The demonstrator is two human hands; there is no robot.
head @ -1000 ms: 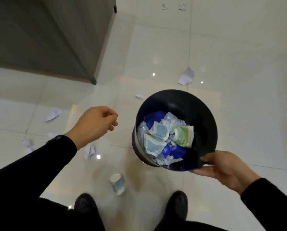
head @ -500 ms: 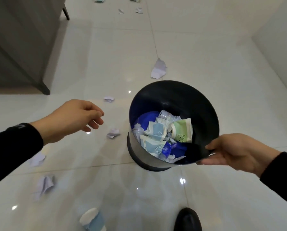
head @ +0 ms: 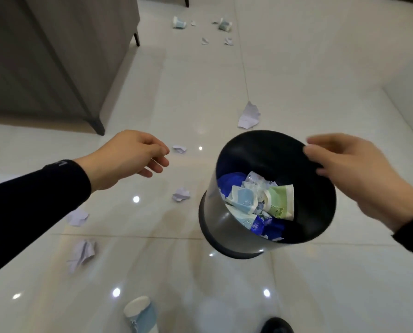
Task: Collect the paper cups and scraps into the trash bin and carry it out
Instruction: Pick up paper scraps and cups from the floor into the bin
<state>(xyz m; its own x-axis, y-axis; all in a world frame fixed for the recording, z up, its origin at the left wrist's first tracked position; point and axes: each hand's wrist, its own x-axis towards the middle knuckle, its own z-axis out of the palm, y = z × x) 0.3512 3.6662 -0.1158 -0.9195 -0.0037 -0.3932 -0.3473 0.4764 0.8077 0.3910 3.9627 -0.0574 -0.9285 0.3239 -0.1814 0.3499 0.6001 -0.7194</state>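
My right hand (head: 359, 176) grips the right rim of the black trash bin (head: 214, 227), which hangs tilted above the floor. Crumpled blue and green paper cups and scraps lie inside it. My left hand (head: 128, 157) hovers left of the bin, empty, with its fingers loosely curled. A blue paper cup (head: 141, 313) lies on the floor near my feet. White paper scraps lie around: a large one (head: 248, 115) beyond the bin, small ones (head: 179, 148) (head: 181, 194) between my hand and the bin, others (head: 77, 217) (head: 81, 253) on the left.
A grey cabinet on thin legs (head: 56, 56) stands at the left. Two more cups (head: 179, 22) (head: 224, 24) and several small scraps lie far ahead on the glossy tiled floor. A wall (head: 412, 80) runs along the right. My shoe (head: 276, 326) shows at the bottom.
The view has swung up and forward along the floor. My right hand has shifted from the bin's near rim to its far right rim. My left hand stays empty beside the bin.
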